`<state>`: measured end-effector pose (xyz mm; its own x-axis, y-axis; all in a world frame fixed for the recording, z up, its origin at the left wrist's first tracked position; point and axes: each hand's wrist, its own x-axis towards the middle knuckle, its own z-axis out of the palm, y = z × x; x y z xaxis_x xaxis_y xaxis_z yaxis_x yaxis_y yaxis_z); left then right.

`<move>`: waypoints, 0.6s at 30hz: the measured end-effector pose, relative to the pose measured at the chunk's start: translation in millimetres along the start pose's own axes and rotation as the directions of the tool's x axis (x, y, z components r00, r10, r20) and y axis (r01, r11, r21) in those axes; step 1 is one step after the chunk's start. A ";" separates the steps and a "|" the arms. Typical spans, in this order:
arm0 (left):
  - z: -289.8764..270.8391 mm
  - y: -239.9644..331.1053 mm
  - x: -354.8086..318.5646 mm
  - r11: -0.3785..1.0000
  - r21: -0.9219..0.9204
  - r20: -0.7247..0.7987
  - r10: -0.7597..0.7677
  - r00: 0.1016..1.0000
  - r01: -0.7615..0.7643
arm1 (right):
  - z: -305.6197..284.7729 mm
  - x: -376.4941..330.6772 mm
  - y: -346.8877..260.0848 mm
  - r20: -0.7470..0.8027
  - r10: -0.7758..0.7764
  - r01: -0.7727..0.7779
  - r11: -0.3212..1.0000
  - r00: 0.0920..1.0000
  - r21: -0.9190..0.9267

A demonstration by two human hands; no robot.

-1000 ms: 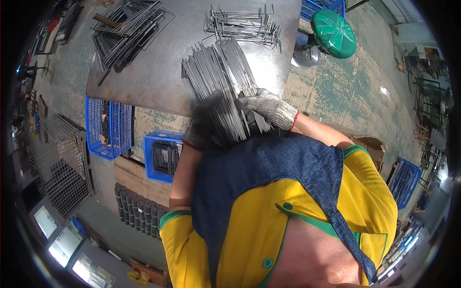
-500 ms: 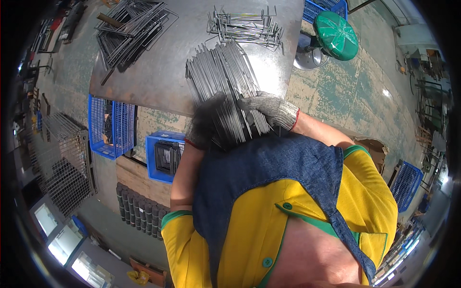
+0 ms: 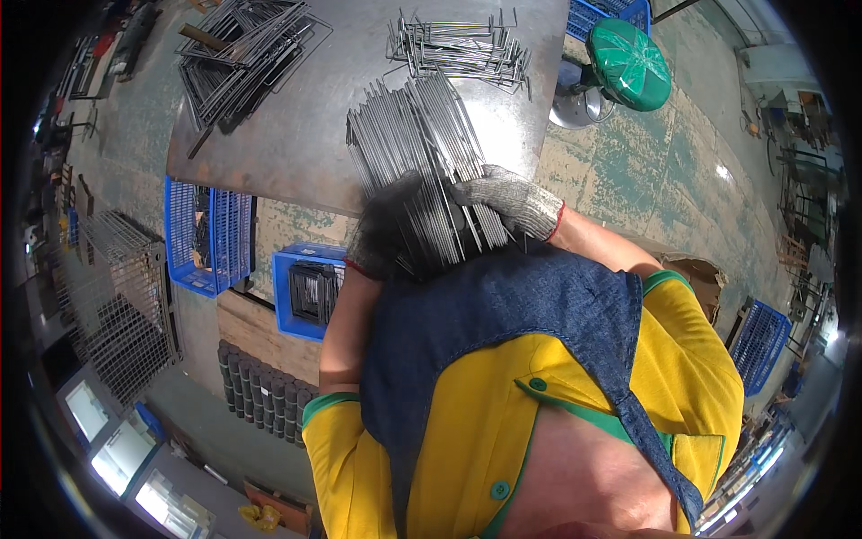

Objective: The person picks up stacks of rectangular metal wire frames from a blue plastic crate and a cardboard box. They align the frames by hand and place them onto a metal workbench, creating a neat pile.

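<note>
A thick bundle of thin metal rods juts over the near edge of the metal table, its near end close to my apron. My left hand, in a dark, dirty work glove, is closed round the bundle's left side. On the right side my right hand, in a grey knit glove with a red cuff, grips the rods with its thumb lying over them. The fingers beneath the bundle are hidden. Just beyond the rods lies a pile of bent wire pieces.
Dark wire frames are heaped at the table's far left. A green-topped stool stands off its right edge. Below the table's left side are a blue crate and another blue crate holding dark frames. Dark cylindrical rolls line the floor nearby.
My right hand has shifted slightly to the right and up along the bundle, and a few rods on that side have spread a little. My left hand stays where it was.
</note>
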<state>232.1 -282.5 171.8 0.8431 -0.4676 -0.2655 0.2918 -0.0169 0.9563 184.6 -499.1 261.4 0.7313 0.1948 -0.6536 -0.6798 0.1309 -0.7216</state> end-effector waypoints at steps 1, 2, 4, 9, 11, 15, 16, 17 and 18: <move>1.0 3.9 -0.5 0.999 -0.032 0.008 -0.012 1.000 0.012 | -2.0 3.3 6.2 -0.002 -0.017 0.018 1.000 1.000 0.018; 0.3 8.9 -3.1 0.998 -0.062 0.024 -0.008 1.000 0.009 | -3.2 5.7 10.9 -0.004 -0.035 0.035 0.999 0.999 0.036; 1.4 20.6 -5.6 0.997 -0.074 0.071 -0.030 0.997 0.036 | -2.8 5.6 13.0 -0.006 -0.041 0.042 0.996 0.999 0.085; 25.0 93.5 -22.2 0.974 -0.203 0.244 -0.052 0.968 0.104 | 6.3 -5.8 3.2 -0.055 -0.050 0.054 0.996 0.997 0.068; 31.1 111.8 -24.9 0.956 -0.278 0.312 0.003 0.950 0.088 | 9.3 -13.0 -9.1 0.020 -0.133 0.134 0.989 0.991 -0.062; 39.9 114.2 -28.1 0.930 -0.367 0.349 0.159 0.924 -0.022 | 13.1 -26.5 -29.6 0.005 0.038 -0.036 0.975 0.999 -0.221; 40.2 113.5 -28.4 0.939 -0.336 0.337 0.189 0.922 -0.070 | 12.2 -24.5 -29.4 -0.012 0.101 -0.101 0.958 0.995 -0.267; 37.7 108.0 -29.4 0.964 -0.225 0.305 0.209 0.929 -0.143 | 13.3 -26.2 -32.2 -0.013 0.089 -0.090 0.965 0.996 -0.247; 33.6 99.4 -28.6 0.970 -0.082 0.291 0.241 0.926 -0.227 | 15.3 -30.0 -37.9 -0.014 0.077 -0.078 0.971 0.997 -0.227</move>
<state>221.9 -300.5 278.6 0.7192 -0.6945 0.0207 0.1286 0.1623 0.9783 187.6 -495.0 311.8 0.6772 0.1912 -0.7105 -0.7049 -0.1085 -0.7010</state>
